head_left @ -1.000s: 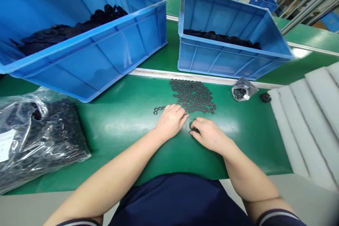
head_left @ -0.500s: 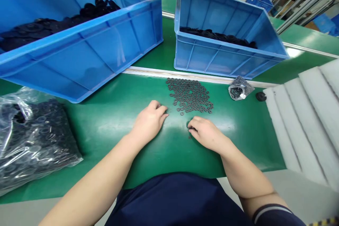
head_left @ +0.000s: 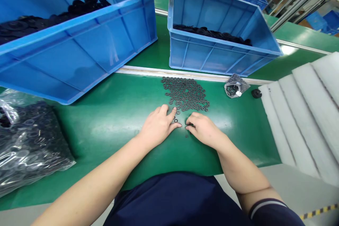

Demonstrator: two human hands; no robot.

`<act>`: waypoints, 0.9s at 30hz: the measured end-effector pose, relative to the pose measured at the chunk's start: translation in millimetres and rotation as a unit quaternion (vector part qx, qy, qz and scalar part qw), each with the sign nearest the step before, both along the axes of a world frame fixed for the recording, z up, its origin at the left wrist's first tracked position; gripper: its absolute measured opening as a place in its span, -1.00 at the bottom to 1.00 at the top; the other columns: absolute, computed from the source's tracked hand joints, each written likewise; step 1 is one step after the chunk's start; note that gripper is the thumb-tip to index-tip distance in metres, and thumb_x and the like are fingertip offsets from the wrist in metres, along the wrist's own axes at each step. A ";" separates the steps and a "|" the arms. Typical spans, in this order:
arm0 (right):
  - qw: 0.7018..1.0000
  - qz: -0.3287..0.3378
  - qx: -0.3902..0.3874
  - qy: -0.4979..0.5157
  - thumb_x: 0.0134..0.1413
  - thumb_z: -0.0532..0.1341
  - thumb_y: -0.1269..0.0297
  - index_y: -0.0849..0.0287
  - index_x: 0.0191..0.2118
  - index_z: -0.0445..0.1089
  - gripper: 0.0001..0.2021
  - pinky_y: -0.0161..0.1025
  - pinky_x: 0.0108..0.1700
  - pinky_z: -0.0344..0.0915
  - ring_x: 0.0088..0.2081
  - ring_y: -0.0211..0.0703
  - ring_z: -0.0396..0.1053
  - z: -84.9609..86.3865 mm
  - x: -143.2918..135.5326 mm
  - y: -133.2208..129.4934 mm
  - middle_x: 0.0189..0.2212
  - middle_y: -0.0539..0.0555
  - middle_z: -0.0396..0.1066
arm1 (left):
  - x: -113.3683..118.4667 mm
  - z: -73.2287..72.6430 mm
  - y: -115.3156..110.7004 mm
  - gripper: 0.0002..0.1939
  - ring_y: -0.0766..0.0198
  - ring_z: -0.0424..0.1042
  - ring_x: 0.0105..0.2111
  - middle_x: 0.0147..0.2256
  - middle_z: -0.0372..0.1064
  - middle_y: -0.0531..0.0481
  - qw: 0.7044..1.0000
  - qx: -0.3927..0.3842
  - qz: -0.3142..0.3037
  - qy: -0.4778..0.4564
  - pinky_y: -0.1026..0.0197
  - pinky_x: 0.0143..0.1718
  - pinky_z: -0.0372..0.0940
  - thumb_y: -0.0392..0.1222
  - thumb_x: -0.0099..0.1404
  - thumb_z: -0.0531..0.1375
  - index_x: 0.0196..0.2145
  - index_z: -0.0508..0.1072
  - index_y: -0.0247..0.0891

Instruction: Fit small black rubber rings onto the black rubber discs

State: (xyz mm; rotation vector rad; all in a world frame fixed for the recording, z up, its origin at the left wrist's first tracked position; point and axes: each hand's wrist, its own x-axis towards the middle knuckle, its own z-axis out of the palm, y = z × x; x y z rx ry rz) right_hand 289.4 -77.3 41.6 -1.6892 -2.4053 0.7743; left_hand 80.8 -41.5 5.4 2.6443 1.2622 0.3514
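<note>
Small dark rings (head_left: 185,93) lie spread in one layer on the green table (head_left: 106,113), beyond both hands. My left hand (head_left: 160,123) rests low over the table with thumb and index finger apart; a thin black ring (head_left: 176,120) lies between them on the surface. Just to the right, my right hand (head_left: 202,127) has its thumb and fingers curled together around something dark that I cannot make out. A single small ring (head_left: 186,136) lies on the table below the right fingertips.
Two blue bins (head_left: 111,46) (head_left: 225,47) with black parts stand at the back. A large clear bag (head_left: 34,141) of dark rings lies left. At right are a small bag (head_left: 235,86), a black round part (head_left: 256,93) and white foam blocks (head_left: 293,113).
My left hand has moved right, closer to my right hand, with its thumb and index finger now around a thin black ring on the table. The whole view has shifted slightly.
</note>
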 end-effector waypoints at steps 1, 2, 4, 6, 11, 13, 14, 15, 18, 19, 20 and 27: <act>1.000 0.001 -0.001 0.000 0.19 0.26 0.41 0.20 -0.27 0.44 -0.99 -0.27 -0.15 0.22 -0.25 -0.18 0.33 -0.5 0.1 0.1 -0.32 0.05 0.34 | 1.0 0.0 0.9 -0.44 -0.03 0.37 -0.16 -0.15 0.29 -0.25 1.000 -0.003 0.003 -0.001 -0.02 -0.18 0.37 0.10 0.31 0.18 0.13 0.40 -0.32; 1.000 0.001 -0.001 -0.001 0.19 0.27 0.41 0.20 -0.29 0.43 -0.99 -0.27 -0.16 0.22 -0.26 -0.18 0.32 -0.8 0.0 0.1 -0.33 0.04 0.34 | 1.3 -0.7 1.7 -0.45 -0.03 0.37 -0.16 -0.15 0.29 -0.25 1.000 -0.003 0.003 -0.009 -0.02 -0.17 0.37 0.10 0.32 0.18 0.12 0.41 -0.33; 1.000 0.001 0.003 -0.007 0.17 0.27 0.41 0.20 -0.30 0.42 -0.97 -0.27 -0.17 0.21 -0.26 -0.18 0.32 -1.0 -0.2 0.1 -0.34 0.04 0.34 | -0.6 -3.4 3.0 -0.48 -0.02 0.38 -0.14 -0.13 0.31 -0.26 0.999 -0.001 -0.009 -0.043 -0.02 -0.14 0.38 0.07 0.33 0.17 0.10 0.41 -0.34; 1.000 0.000 0.012 -0.011 0.16 0.26 0.43 0.20 -0.31 0.40 -0.96 -0.26 -0.18 0.21 -0.27 -0.17 0.31 -1.6 -0.1 0.8 -0.35 0.04 0.34 | -5.8 -6.7 4.1 -0.50 0.00 0.38 -0.11 -0.11 0.33 -0.26 0.995 0.001 -0.028 -0.098 -0.01 -0.09 0.37 0.04 0.35 0.16 0.12 0.38 -0.33; 0.998 -0.041 0.055 0.002 0.16 0.23 0.49 0.18 -0.32 0.38 -0.92 -0.26 -0.16 0.22 -0.26 -0.17 0.30 -7.5 3.5 6.9 -0.34 0.05 0.35 | -24.0 -4.9 7.4 -0.48 0.02 0.40 -0.07 -0.10 0.39 -0.22 0.985 -0.002 -0.001 -0.174 -0.03 0.00 0.35 0.08 0.33 0.19 0.12 0.35 -0.30; 0.996 -0.056 0.063 0.012 0.14 0.25 0.50 0.18 -0.35 0.38 -0.90 -0.27 -0.17 0.21 -0.27 -0.18 0.30 -9.8 5.3 8.6 -0.35 0.04 0.34 | -29.2 -1.9 8.4 -0.56 0.07 0.43 -0.14 -0.16 0.40 -0.16 0.986 -0.023 -0.001 -0.164 0.02 -0.06 0.37 0.07 0.32 0.20 0.02 0.42 -0.28; 0.996 -0.055 0.061 0.019 0.13 0.26 0.50 0.18 -0.36 0.39 -0.90 -0.28 -0.18 0.21 -0.28 -0.19 0.30 -10.5 5.9 8.5 -0.36 0.03 0.33 | -30.5 -1.2 8.7 -0.61 0.10 0.44 -0.17 -0.18 0.41 -0.14 0.987 -0.034 -0.008 -0.158 0.04 -0.09 0.38 0.06 0.32 0.21 -0.04 0.44 -0.26; 0.997 -0.047 0.054 0.028 0.12 0.27 0.51 0.18 -0.36 0.39 -0.89 -0.29 -0.19 0.21 -0.29 -0.20 0.30 -10.9 6.1 7.8 -0.36 0.02 0.33 | -30.8 -1.3 8.7 -0.66 0.12 0.44 -0.19 -0.19 0.41 -0.12 0.988 -0.041 -0.016 -0.151 0.06 -0.11 0.38 0.04 0.32 0.21 -0.08 0.46 -0.25; 0.998 -0.004 0.025 0.050 0.10 0.29 0.49 0.17 -0.38 0.40 -0.89 -0.31 -0.20 0.22 -0.30 -0.22 0.30 -9.9 5.0 3.2 -0.36 0.01 0.31 | -25.0 -7.1 7.4 -0.75 0.14 0.45 -0.21 -0.20 0.41 -0.11 0.989 -0.040 -0.034 -0.136 0.08 -0.13 0.38 -0.05 0.35 0.19 -0.12 0.48 -0.24; 0.998 0.009 0.017 0.052 0.10 0.29 0.49 0.17 -0.37 0.40 -0.90 -0.30 -0.19 0.22 -0.29 -0.22 0.30 -8.8 4.4 1.6 -0.36 0.00 0.31 | -21.4 -10.2 6.8 -0.77 0.14 0.45 -0.22 -0.21 0.42 -0.11 0.990 -0.033 -0.036 -0.135 0.08 -0.14 0.37 -0.08 0.37 0.17 -0.12 0.48 -0.24; 0.998 0.017 0.010 0.053 0.10 0.29 0.49 0.18 -0.37 0.40 -0.90 -0.30 -0.18 0.23 -0.28 -0.21 0.30 -7.5 3.9 0.2 -0.36 0.01 0.31 | -17.6 -13.4 6.4 -0.78 0.14 0.45 -0.22 -0.22 0.42 -0.12 0.990 -0.025 -0.038 -0.136 0.08 -0.14 0.37 -0.10 0.38 0.16 -0.11 0.48 -0.25; 0.998 0.007 -0.015 0.060 0.08 0.26 0.55 0.20 -0.23 0.42 -0.84 -0.29 -0.19 0.25 -0.31 -0.24 0.32 0.9 8.6 -0.1 -0.27 0.04 0.35 | -11.4 -13.5 3.3 -0.77 0.14 0.43 -0.20 -0.21 0.42 -0.13 0.984 -0.004 -0.046 -0.174 0.09 -0.13 0.36 -0.13 0.38 0.16 -0.08 0.45 -0.28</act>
